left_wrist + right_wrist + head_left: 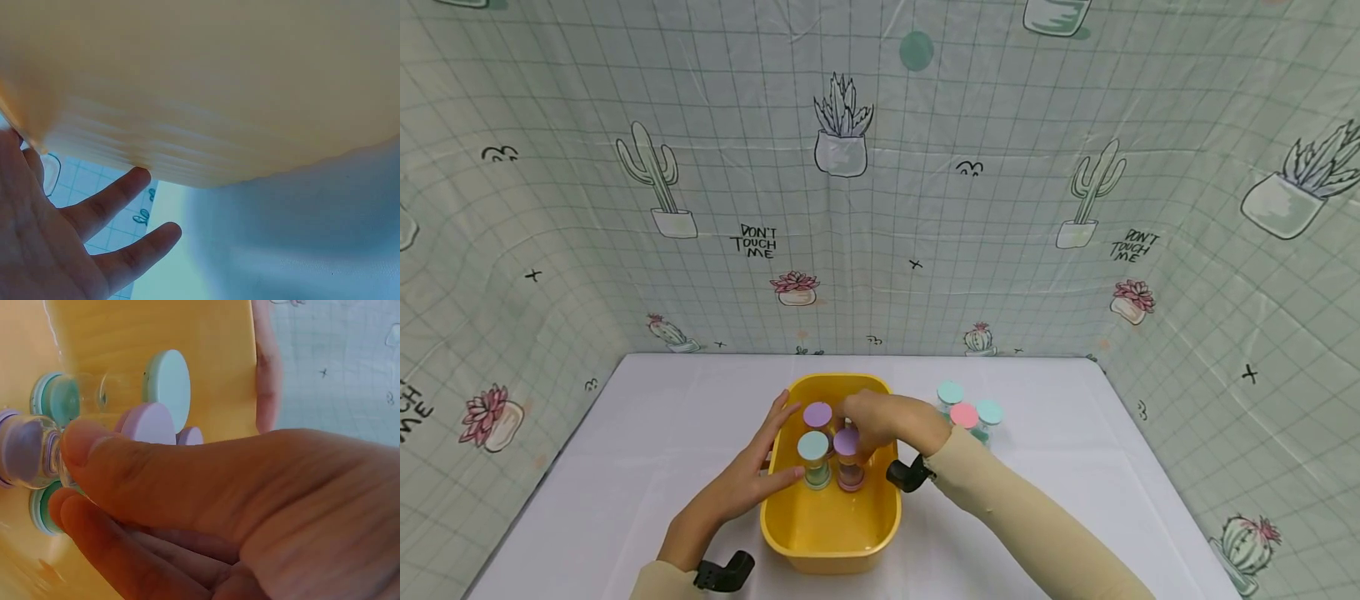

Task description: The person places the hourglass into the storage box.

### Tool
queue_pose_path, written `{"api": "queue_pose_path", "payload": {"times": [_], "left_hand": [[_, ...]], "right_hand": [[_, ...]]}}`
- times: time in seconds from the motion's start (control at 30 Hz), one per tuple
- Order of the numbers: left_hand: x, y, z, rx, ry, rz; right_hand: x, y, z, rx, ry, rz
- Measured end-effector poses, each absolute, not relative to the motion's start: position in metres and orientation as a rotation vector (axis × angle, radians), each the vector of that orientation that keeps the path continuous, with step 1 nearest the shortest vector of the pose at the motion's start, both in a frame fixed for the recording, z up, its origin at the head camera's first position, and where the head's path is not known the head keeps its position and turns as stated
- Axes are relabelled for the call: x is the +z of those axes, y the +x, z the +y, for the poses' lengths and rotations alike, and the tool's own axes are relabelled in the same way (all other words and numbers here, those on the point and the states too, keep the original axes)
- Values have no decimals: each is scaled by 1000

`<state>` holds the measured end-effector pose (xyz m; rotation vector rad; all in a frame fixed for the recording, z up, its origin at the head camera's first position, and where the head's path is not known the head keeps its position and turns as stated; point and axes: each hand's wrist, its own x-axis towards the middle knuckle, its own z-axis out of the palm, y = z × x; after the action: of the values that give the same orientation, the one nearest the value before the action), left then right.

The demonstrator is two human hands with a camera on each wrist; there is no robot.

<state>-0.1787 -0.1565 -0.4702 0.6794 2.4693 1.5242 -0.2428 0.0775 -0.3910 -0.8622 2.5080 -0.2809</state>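
A yellow bin (831, 537) holds several sand timers. Toward its left wall stands a mint-capped sand timer (813, 450), beside a purple-capped one (849, 458); another purple cap (817, 415) shows behind them. My right hand (880, 421) reaches in over the right rim, thumb and fingers pinching a sand timer largely hidden by the hand. A green base (44, 509) shows below those fingers in the right wrist view, and the thumb overlaps a purple-based timer (22, 450). My left hand (748, 471) rests spread at the left rim, one fingertip at the outer wall.
Right of the bin, behind my right wrist, sand timers with mint (950, 392) and pink caps (964, 415) stand together on the white table (1045, 467). A patterned cloth (910, 208) rises behind the table and along both sides.
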Motion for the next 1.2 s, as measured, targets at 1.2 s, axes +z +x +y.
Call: {"api": "queue_pose_path", "payload": {"times": [1.2], "left_hand": [[-470, -177, -157, 1529, 699, 2466]], "right_hand": [[-393, -240, 71, -240, -830, 2510]]}}
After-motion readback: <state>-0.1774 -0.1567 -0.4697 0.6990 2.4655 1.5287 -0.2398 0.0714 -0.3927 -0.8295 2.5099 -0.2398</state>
